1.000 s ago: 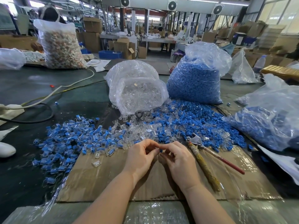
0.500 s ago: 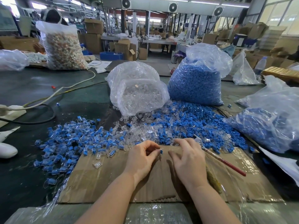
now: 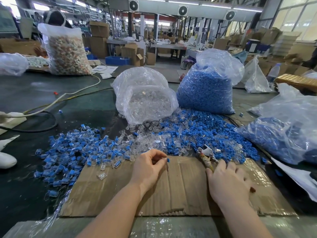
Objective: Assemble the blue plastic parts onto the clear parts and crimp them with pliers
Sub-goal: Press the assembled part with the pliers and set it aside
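My left hand [image 3: 147, 166] pinches a small assembled blue-and-clear part [image 3: 168, 160] at its fingertips, just above the cardboard sheet [image 3: 176, 191]. My right hand [image 3: 229, 182] lies flat over the handles of the pliers [image 3: 205, 152], fingers stretched out. The pliers' metal head points toward the piles and a red handle tip pokes out beside my wrist. Loose blue parts [image 3: 204, 129] and clear parts [image 3: 145, 140] are heaped beyond the cardboard. Several joined blue-and-clear pieces [image 3: 72, 152] spread out at the left.
A bag of clear parts [image 3: 145, 97] and a bag of blue parts [image 3: 204, 90] stand behind the piles. Another bag of blue pieces [image 3: 284, 133] lies at the right. Cables [image 3: 51, 104] cross the dark table at the left. A tall bag of mixed parts [image 3: 66, 54] stands far left.
My hands have parted. The right hand moved right, from the part at the centre onto the pliers' handles. The left hand keeps the part and has stayed in place.
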